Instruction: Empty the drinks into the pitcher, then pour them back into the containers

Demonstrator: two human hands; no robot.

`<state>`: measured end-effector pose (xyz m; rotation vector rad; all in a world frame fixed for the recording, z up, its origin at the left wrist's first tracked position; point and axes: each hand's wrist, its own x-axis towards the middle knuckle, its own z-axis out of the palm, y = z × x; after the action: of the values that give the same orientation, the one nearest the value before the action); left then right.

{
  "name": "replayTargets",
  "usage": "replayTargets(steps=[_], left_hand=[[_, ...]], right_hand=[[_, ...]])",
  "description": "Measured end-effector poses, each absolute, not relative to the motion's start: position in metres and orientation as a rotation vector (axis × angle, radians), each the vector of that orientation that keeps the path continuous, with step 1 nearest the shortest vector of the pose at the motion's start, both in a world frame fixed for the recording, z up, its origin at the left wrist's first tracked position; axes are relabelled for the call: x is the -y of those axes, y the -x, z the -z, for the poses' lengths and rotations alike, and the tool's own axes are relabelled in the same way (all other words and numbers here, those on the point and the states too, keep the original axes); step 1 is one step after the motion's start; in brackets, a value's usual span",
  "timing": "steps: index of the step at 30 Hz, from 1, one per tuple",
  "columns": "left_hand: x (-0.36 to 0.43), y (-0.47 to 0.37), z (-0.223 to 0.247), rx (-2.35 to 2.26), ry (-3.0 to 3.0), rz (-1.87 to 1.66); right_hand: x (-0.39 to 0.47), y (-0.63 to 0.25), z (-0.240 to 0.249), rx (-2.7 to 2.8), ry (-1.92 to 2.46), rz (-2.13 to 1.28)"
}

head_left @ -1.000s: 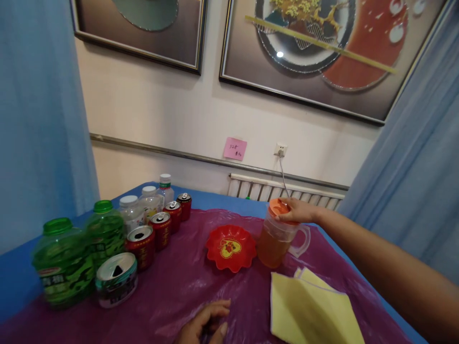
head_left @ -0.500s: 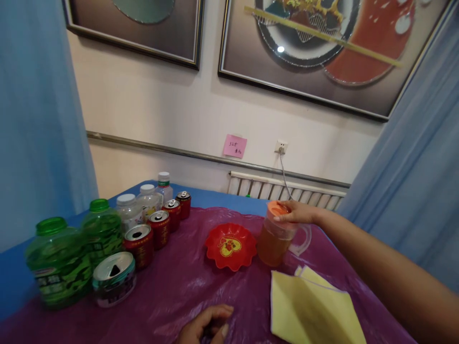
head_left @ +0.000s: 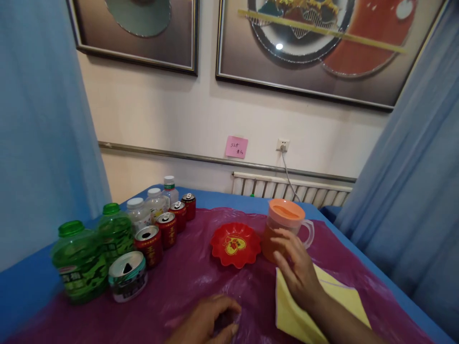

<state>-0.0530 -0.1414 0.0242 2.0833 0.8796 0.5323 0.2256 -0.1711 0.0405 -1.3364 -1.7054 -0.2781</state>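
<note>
A clear plastic pitcher (head_left: 266,235) with an orange lid (head_left: 287,210) and amber liquid stands upright on the purple sheet. My right hand (head_left: 296,267), open with nothing in it, is in front of the pitcher and partly hides it. Below that hand lies a folded yellow cloth (head_left: 292,310). To the pitcher's left is a red scalloped plate (head_left: 222,255) with a yellow heart print. My left hand (head_left: 211,317) is low over the purple sheet, fingers loosely bent and apart from the thumb, with nothing visible in it.
At left stand two green bottles (head_left: 81,267), several white-capped clear bottles (head_left: 156,203), several red cans (head_left: 148,248) and a teal-topped can (head_left: 128,279). The purple sheet (head_left: 190,267) covers much of the blue table (head_left: 21,282). Behind are a wall and radiator (head_left: 297,187); blue curtains (head_left: 405,167) hang at both sides.
My right hand has let go of the pitcher's lid and come down toward me, over the cloth. My left hand has barely moved. The view has shifted slightly.
</note>
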Motion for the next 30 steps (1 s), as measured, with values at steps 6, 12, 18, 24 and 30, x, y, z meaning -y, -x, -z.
replayTargets(steps=[6, 12, 18, 24, 30], left_hand=[[0.125, 0.058, -0.090, -0.760, -2.247, -0.428], [0.109, 0.061, -0.143, -0.699, -2.329, -0.678], [0.100, 0.037, -0.173, -0.553, -2.067, -1.478], [0.101, 0.020, -0.168, -0.274, -1.689, -1.881], [0.035, 0.002, -0.150, -0.501, -1.392, -1.638]], right_hand=[[0.191, -0.186, -0.033, 1.639, 1.180, 0.051], [0.167, -0.178, -0.097, 1.432, 0.908, -0.064], [0.170, -0.146, -0.162, 1.202, 0.638, -0.125], [0.172, -0.132, -0.164, 1.097, 0.533, -0.239], [0.100, -0.147, -0.127, 1.008, 0.693, -0.566]])
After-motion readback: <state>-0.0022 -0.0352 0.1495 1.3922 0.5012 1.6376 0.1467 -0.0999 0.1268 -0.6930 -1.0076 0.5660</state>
